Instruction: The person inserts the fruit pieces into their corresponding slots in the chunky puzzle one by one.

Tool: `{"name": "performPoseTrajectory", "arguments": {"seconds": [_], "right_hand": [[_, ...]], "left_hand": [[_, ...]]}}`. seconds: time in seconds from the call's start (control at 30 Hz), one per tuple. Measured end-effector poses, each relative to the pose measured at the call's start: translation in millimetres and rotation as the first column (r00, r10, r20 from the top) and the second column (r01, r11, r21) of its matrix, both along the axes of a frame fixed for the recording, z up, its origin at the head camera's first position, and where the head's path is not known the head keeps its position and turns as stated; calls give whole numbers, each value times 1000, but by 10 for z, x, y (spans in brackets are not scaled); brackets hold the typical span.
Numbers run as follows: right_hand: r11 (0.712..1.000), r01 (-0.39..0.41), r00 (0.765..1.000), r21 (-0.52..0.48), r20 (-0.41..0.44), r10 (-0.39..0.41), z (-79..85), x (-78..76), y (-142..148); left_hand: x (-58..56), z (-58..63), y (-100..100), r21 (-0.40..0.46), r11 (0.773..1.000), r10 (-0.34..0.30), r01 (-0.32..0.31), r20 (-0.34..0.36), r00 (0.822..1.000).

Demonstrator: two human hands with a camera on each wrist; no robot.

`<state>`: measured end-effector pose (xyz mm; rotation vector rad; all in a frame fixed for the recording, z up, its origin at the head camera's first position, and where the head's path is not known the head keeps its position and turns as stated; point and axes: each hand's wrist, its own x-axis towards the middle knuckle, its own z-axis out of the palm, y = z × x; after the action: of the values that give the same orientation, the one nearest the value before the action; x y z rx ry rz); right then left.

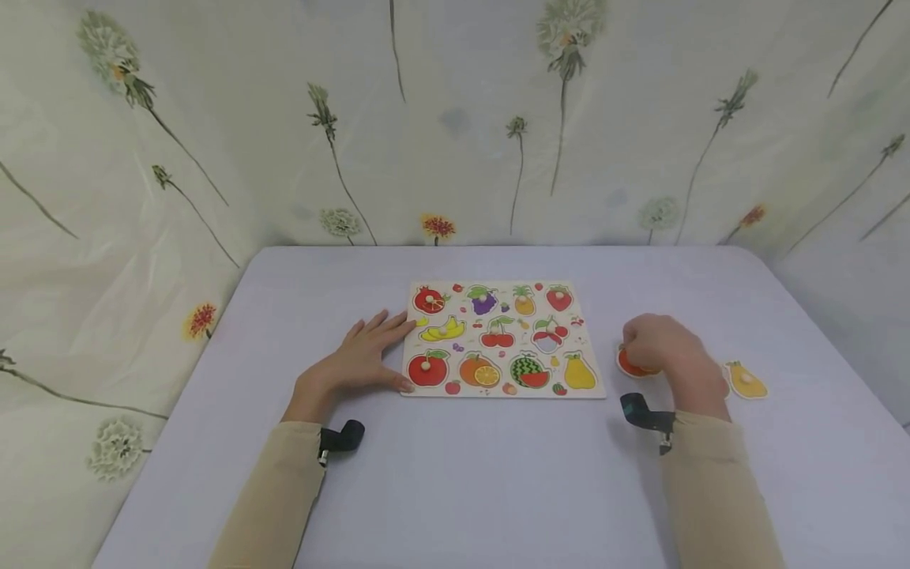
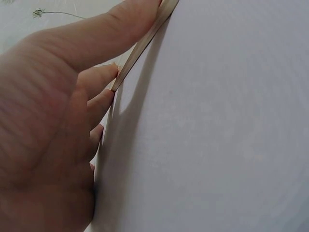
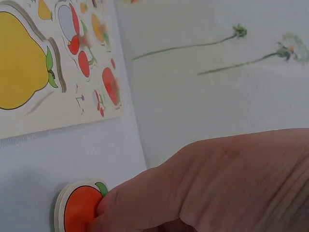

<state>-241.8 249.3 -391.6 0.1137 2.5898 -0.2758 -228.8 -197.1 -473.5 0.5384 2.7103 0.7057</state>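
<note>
A wooden fruit puzzle board (image 1: pixel 505 399) lies flat on the table, with several knobbed fruit pieces in it. Along its left edge my left hand (image 1: pixel 362 359) rests with fingers spread, the thumb at the near left corner. The left wrist view shows the thumb and fingertips against the board's thin edge. To the right of the board, my curled right hand (image 1: pixel 664 348) pinches an orange-red fruit puzzle piece (image 3: pixel 79 208) with a green leaf. Its fingertips are partly hidden. Beside the right wrist lies a yellow pear piece (image 1: pixel 746 381), partly overlapped by the hand.
The white-covered table (image 1: pixel 498 482) extends around the board. Behind it hangs a pale curtain (image 1: pixel 455 158) printed with dandelions and flowers. Each wrist wears a small black camera, the left camera (image 1: pixel 343 436) and the right camera (image 1: pixel 645 412).
</note>
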Motion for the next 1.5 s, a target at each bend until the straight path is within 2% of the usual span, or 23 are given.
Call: {"name": "performPoseTrajectory", "arguments": {"seconds": [0.2, 0.4, 0.7, 0.93, 1.27, 1.5], "right_hand": [[999, 2, 999, -41, -36, -3, -25, -25, -36], [993, -43, 996, -108, -81, 34, -33, -65, -56], [973, -113, 988, -200, -130, 88, -25, -81, -283], [967, -142, 983, -213, -148, 112, -85, -69, -413], [953, -212, 968, -217, -181, 175, -138, -29, -625], [940, -225, 966, -258, -185, 180, -223, 1, -785]], "left_hand": [[14, 15, 15, -4, 1000, -2, 2, -2, 1000], [13, 18, 9, -8, 1000, -4, 4, -6, 1000], [-11, -26, 0, 8, 1000, 1, -1, -19, 1000], [-15, -40, 6, -6, 1000, 2, -2, -19, 1000], [-17, -2, 10, -14, 1000, 7, -7, -6, 1000], [-17, -16, 9, -10, 1000, 10, -11, -8, 1000]]}}
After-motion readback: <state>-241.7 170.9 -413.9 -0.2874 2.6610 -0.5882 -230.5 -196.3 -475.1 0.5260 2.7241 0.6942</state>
